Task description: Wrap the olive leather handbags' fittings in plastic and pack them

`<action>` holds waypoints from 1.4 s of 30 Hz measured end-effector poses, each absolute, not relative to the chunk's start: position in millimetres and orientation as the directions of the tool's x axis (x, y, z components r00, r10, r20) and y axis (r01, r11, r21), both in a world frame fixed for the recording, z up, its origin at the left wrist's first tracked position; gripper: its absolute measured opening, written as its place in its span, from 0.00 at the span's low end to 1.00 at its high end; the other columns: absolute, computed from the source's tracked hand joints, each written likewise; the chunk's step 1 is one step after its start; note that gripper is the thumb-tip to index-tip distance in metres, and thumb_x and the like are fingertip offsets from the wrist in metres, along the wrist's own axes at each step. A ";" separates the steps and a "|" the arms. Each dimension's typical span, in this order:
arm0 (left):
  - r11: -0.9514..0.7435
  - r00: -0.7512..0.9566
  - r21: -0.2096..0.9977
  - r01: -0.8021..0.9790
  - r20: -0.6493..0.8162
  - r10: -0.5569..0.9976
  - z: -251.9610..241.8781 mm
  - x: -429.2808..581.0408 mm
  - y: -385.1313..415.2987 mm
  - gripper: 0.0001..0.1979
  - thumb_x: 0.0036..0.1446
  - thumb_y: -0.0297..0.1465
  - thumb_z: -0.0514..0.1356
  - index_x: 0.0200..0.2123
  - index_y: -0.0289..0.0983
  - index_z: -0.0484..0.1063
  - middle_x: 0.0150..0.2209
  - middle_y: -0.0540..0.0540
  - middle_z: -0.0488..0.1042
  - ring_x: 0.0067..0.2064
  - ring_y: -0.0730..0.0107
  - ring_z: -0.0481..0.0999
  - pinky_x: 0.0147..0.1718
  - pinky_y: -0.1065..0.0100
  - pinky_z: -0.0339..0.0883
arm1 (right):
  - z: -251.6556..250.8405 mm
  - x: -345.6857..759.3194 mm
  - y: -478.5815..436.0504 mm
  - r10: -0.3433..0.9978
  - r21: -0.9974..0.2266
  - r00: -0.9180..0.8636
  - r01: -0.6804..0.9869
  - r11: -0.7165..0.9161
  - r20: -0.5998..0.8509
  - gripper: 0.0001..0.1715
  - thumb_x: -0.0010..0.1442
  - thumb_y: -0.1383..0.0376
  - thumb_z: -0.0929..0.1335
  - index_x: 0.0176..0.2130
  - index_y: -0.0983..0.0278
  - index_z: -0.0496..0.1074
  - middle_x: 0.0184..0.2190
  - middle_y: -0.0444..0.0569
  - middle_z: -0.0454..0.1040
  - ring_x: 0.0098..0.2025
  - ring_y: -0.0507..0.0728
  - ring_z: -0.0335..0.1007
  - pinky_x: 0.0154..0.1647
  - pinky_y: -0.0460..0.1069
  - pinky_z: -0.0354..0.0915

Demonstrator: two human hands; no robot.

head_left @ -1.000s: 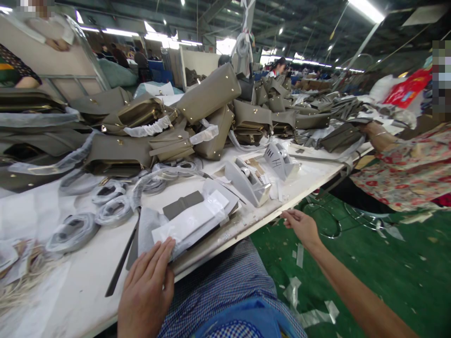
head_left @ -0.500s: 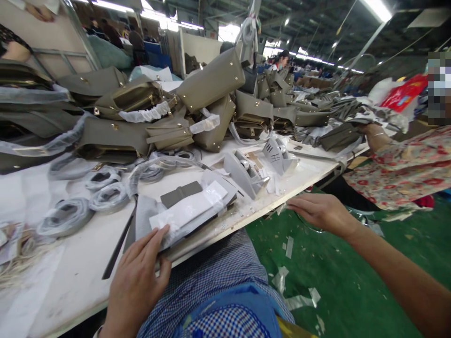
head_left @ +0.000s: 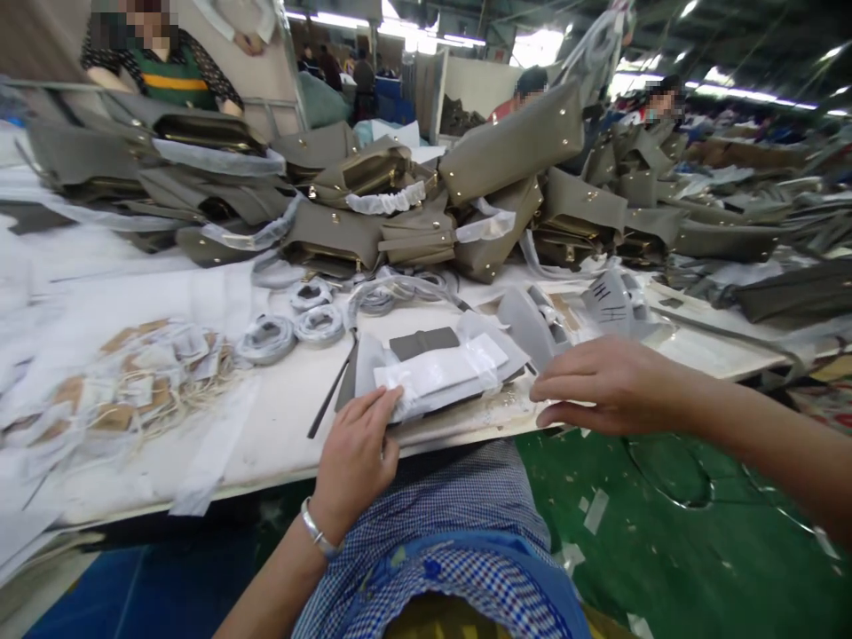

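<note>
My left hand [head_left: 363,444] lies with outstretched fingertips on a white paper-like wrap [head_left: 443,368] near the table's front edge. The wrap lies over a grey-olive piece; a small olive strip [head_left: 424,341] shows just behind it. My right hand [head_left: 605,386] hovers at the table edge to the right of the wrap. Its fingers are bent, with a gap to the thumb, and I see nothing between them. Behind that hand stands a grey tape dispenser [head_left: 525,319], and a second tape dispenser [head_left: 609,306] with black marks is farther right.
Olive handbags [head_left: 512,146] are heaped along the back of the table. Coiled, wrapped straps [head_left: 266,339] and a pile of tags with strings [head_left: 143,382] lie to the left. Tape scraps litter the green floor [head_left: 599,550]. A person [head_left: 173,67] is across the table.
The view has swung left, so the tag pile now shows. My right hand has come up and closer to the wrap. My left hand stays on it.
</note>
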State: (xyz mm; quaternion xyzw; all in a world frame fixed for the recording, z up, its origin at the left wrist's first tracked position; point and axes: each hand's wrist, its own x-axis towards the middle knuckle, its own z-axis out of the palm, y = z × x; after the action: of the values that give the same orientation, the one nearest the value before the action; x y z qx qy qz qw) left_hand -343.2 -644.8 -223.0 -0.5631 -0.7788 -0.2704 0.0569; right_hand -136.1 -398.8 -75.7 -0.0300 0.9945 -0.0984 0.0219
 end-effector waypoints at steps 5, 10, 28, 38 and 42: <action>0.191 -0.363 0.406 0.894 0.403 0.840 -223.6 -343.4 -645.8 0.33 0.47 0.18 0.55 0.59 0.36 0.60 0.53 0.40 0.71 0.57 0.59 0.66 0.58 0.53 0.62 | -69.4 -196.0 -411.1 -0.301 -0.211 -0.953 -0.288 0.934 -0.033 0.14 0.61 0.53 0.66 0.36 0.57 0.76 0.27 0.46 0.76 0.29 0.52 0.69 0.29 0.47 0.56; 0.176 -0.369 0.447 0.877 0.390 0.844 -222.9 -342.9 -646.7 0.32 0.48 0.18 0.54 0.59 0.36 0.59 0.53 0.40 0.70 0.58 0.59 0.64 0.59 0.53 0.59 | -75.7 -254.7 -417.0 -0.453 -0.114 -0.886 -0.443 0.889 -0.094 0.15 0.61 0.53 0.65 0.35 0.59 0.75 0.28 0.44 0.76 0.27 0.50 0.68 0.26 0.46 0.51; 0.150 -0.391 0.506 0.849 0.412 0.823 -228.1 -343.0 -647.9 0.33 0.47 0.19 0.53 0.59 0.35 0.58 0.51 0.38 0.71 0.57 0.56 0.65 0.58 0.49 0.60 | -104.2 -365.9 -425.8 -0.486 -0.012 -0.813 -0.510 0.860 -0.321 0.12 0.56 0.53 0.69 0.32 0.58 0.76 0.26 0.41 0.78 0.26 0.51 0.67 0.25 0.47 0.47; 0.138 -0.384 0.506 0.852 0.423 0.821 -229.8 -342.9 -648.8 0.33 0.48 0.19 0.53 0.60 0.34 0.58 0.53 0.37 0.70 0.58 0.55 0.64 0.58 0.48 0.60 | -117.5 -387.9 -418.9 -0.476 -0.036 -0.815 -0.493 0.869 -0.331 0.11 0.55 0.54 0.70 0.34 0.58 0.77 0.27 0.41 0.78 0.27 0.51 0.68 0.26 0.46 0.49; 0.140 -0.381 0.505 0.852 0.413 0.827 -229.0 -343.5 -649.2 0.33 0.48 0.19 0.53 0.60 0.35 0.58 0.54 0.39 0.70 0.58 0.56 0.65 0.60 0.48 0.59 | -122.4 -391.6 -417.6 -0.472 -0.046 -0.812 -0.487 0.872 -0.343 0.13 0.54 0.53 0.70 0.33 0.59 0.77 0.26 0.41 0.78 0.27 0.51 0.68 0.26 0.46 0.49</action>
State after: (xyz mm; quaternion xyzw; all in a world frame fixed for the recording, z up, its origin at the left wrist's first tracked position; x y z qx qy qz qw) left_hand -343.5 -649.2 -229.0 -0.5561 -0.7548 -0.3475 0.0174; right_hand -391.6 -417.6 -122.4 -0.2519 0.9517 0.0221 0.1743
